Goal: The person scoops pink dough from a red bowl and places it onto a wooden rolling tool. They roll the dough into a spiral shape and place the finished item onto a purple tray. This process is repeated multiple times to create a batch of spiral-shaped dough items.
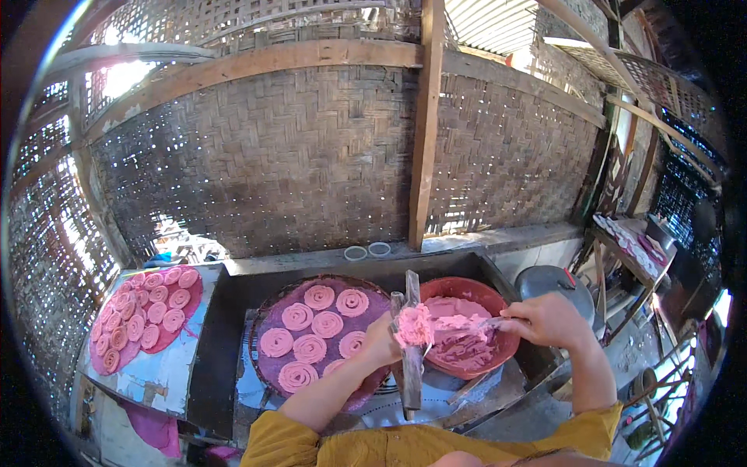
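My left hand (381,343) is closed on a wooden press (412,381), a tool of upright wooden bars, held between the round tray and the bowl. Pink dough (415,324) is heaped at the top of it. My right hand (542,320) grips the handle of a spatula (492,327), whose dough-covered end reaches left toward the press. Under it stands a red-brown bowl (498,359) of soft pink dough. Left of the press, a round tray (268,377) with purple cloth carries several pink dough spirals (310,349); my left forearm covers part of it.
More pink spirals (157,313) lie on cloth over a pale blue board (159,385) at the left. A dark trough (222,335) surrounds the tray and bowl. Two small rings (355,253) sit on the back ledge. A grey lid (554,286) is at the right, below a woven wall (272,156).
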Available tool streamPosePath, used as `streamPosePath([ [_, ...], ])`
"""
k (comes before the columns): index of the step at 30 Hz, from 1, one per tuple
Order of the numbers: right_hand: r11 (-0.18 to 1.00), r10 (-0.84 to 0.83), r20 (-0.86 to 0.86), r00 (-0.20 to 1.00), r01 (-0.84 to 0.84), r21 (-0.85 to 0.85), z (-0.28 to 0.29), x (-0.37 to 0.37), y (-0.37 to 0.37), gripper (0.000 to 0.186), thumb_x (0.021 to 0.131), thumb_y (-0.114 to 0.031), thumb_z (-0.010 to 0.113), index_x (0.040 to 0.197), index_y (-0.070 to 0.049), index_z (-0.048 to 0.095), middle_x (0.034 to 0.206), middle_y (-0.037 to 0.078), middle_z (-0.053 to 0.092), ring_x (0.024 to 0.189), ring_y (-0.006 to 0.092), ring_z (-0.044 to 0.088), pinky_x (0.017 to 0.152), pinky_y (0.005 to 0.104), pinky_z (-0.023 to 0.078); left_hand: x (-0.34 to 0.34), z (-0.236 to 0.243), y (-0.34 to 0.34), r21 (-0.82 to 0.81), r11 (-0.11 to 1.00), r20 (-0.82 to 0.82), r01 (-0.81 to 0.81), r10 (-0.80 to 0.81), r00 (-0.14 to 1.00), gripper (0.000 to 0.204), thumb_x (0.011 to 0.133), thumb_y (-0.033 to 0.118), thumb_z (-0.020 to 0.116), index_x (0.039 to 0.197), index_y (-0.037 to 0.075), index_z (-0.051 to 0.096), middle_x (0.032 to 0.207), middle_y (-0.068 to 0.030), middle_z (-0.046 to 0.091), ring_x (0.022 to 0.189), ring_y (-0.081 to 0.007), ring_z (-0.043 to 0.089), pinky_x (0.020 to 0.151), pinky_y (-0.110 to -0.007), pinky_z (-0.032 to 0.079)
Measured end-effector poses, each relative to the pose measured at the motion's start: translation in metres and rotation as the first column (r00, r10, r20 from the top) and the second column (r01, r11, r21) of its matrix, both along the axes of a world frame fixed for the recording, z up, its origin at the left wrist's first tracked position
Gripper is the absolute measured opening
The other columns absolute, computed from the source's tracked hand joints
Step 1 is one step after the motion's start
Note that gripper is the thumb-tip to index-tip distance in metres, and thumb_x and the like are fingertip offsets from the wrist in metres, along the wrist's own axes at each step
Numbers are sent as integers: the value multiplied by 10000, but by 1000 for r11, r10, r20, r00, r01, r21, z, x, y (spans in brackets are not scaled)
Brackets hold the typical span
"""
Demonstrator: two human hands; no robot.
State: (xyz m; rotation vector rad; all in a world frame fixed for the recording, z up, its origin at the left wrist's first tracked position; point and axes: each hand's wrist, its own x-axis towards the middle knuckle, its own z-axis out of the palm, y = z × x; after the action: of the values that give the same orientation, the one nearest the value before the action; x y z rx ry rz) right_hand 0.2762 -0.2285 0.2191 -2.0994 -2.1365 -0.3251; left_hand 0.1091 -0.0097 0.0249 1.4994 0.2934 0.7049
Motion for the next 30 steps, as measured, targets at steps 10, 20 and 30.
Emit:
streamPosePath([
  [10,978,207,242,948,-193,-82,-5,-46,39,254,735,-299,514,784,-60,585,669,148,594,635,300,600,567,410,471,-7,34,-47,208,974,-46,-92,104,994,554,619,283,720,1074,64,492,990,-142,561,883,-280,578,760,-313,456],
  [20,762,243,723,647,-589,270,-11,-39,10,215,654,-150,591,868,-127,586,622,-38,435,504,79,430,454,233,317,0,-7,15,426,903,-40,-59,84,996,387,695,265,616,1011,63,523,918,-144,579,896,-297,555,762,-344,441],
  [30,792,306,-875,375,409,453,-108,-32,38,180,695,-46,663,862,-11,607,847,61,615,814,129,554,736,280,443,16,36,-13,-207,859,534,469,-302,790,283,868,247,387,1057,67,497,983,-61,548,903,-186,534,802,-333,438],
])
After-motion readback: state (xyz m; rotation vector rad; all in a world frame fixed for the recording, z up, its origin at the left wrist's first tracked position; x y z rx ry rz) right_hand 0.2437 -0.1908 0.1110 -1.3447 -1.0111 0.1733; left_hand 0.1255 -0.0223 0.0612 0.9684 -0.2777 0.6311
